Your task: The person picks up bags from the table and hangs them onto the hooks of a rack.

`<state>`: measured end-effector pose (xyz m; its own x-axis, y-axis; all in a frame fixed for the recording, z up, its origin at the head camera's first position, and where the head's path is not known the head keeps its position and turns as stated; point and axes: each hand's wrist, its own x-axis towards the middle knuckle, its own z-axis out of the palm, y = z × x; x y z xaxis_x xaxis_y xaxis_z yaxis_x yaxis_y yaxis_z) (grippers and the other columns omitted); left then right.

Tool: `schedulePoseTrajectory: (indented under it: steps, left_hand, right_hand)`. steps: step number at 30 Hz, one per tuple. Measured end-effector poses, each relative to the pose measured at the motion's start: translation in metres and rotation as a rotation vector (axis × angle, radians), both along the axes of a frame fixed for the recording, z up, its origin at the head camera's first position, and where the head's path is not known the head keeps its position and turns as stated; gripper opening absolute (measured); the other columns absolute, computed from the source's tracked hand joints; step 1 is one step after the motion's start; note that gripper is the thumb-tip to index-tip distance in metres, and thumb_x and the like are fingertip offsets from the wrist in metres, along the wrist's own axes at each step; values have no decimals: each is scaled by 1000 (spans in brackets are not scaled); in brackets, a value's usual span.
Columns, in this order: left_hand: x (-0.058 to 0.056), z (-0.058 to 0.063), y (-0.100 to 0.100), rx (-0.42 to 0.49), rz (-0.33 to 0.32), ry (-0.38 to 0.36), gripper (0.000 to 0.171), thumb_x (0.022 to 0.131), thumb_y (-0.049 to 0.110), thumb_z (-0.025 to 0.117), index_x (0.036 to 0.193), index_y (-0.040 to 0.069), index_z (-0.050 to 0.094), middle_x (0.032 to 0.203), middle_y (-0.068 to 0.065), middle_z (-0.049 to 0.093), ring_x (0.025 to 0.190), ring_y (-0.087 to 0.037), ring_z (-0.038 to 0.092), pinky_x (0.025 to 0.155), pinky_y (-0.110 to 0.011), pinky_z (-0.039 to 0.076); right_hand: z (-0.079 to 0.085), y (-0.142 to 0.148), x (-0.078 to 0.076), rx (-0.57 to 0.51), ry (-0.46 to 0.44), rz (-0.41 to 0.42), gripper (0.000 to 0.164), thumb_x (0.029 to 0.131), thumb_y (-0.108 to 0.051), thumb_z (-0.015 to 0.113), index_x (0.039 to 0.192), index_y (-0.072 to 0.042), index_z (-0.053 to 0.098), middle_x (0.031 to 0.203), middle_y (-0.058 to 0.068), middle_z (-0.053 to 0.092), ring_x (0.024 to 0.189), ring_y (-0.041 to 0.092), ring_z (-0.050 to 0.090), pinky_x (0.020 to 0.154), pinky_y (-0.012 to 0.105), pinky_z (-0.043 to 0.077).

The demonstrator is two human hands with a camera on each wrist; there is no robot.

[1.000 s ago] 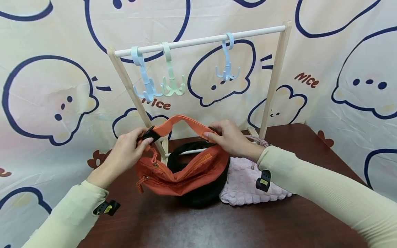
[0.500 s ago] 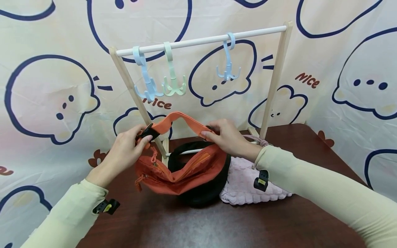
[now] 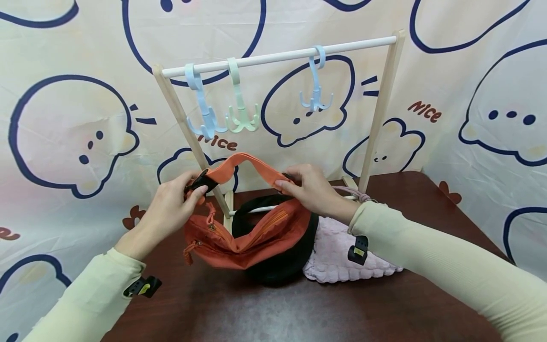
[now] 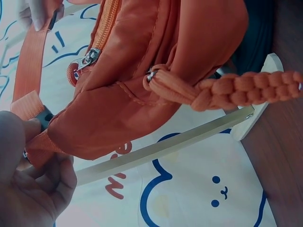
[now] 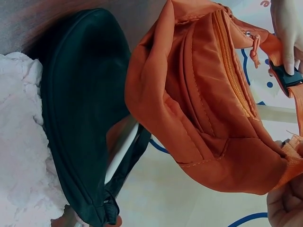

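An orange waist bag [image 3: 256, 249] hangs by its strap between my two hands, above the table. My left hand [image 3: 168, 204] pinches the strap end at the black buckle [image 3: 202, 180]. On the other side, my right hand [image 3: 314, 190] grips the strap [image 3: 243, 159] near the bag's right end. Between the hands the strap arches upward. Zippers run along the bag's upper side, and a braided orange pull [image 4: 246, 90] dangles close to the left wrist view. Behind the bag stands a dark bag [image 5: 85, 99], partly hidden in the head view.
A pink quilted bag [image 3: 337, 251] lies on the brown table [image 3: 273, 313], right of the dark bag. Behind stands a wooden rack with a white rail [image 3: 273, 58]. Two blue hooks [image 3: 208, 121] [image 3: 315, 97] and a green hook [image 3: 242, 118] hang from it. Patterned cloth forms the backdrop.
Both hands have shifted slightly left and the strap's arch has risen a little, with the orange waist bag still held. The other bags and the hooks stay put.
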<state>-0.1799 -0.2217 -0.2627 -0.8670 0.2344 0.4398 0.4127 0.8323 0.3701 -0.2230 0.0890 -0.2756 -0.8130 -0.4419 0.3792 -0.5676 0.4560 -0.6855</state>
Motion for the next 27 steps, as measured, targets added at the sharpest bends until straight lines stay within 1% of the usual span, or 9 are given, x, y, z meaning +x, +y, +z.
schedulePoseTrajectory:
  steps: [5,11,20,27]
  left_hand:
    - [2,0,0,9,-2,26,23,103,19,59,120,4,61,78,-9,64,62,-18,51,55,-28,39]
    - [3,1,0,24,-3,57,25,103,18,59,124,4,60,78,-9,64,60,-17,50,53,-27,39]
    - [5,4,1,37,17,81,29,103,18,58,126,1,59,80,-12,64,58,-18,49,50,-27,38]
    - [7,8,0,45,29,99,28,103,18,58,126,1,59,83,-14,65,59,-19,50,50,-27,38]
  right_hand:
    - [0,-3,1,-2,4,2,17,99,-21,67,101,-7,76,89,6,73,77,16,60,69,28,48]
    - [2,-4,3,-16,-6,1,17,99,-20,66,103,-7,76,88,7,73,78,17,61,71,29,49]
    - [3,-6,3,-39,7,4,18,99,-19,66,105,-6,75,87,7,72,77,17,61,70,29,50]
    - [7,-9,3,-44,8,-8,21,99,-19,66,111,-5,75,92,9,74,79,17,64,73,30,52]
